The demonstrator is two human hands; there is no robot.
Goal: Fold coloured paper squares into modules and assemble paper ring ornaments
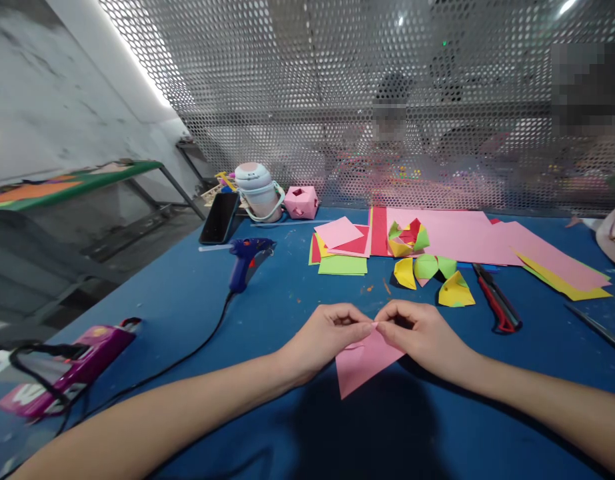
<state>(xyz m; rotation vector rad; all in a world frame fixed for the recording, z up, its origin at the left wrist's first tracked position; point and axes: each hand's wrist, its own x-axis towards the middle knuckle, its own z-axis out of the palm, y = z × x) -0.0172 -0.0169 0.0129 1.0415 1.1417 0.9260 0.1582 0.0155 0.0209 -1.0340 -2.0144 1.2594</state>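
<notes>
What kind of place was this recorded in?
Probably a craft workshop or craft classroom: a blue tabletop holds a glue gun, stacks of coloured paper including the green sheets, and folded paper pieces such as the yellow one.

The glue gun (244, 253) looks like smooth plastic with a slight sheen. To its near right, the pink sheet (364, 370) is matt, creased paper; farther right of the gun, the folded pieces (456, 290) are matt paper too. Behind the gun to its left, the phone (219, 218) has a glossy, glass-like face. The power strip (94, 347), front left of it, is shiny plastic; the perforated screen (307, 80) behind it looks like metal.
</notes>
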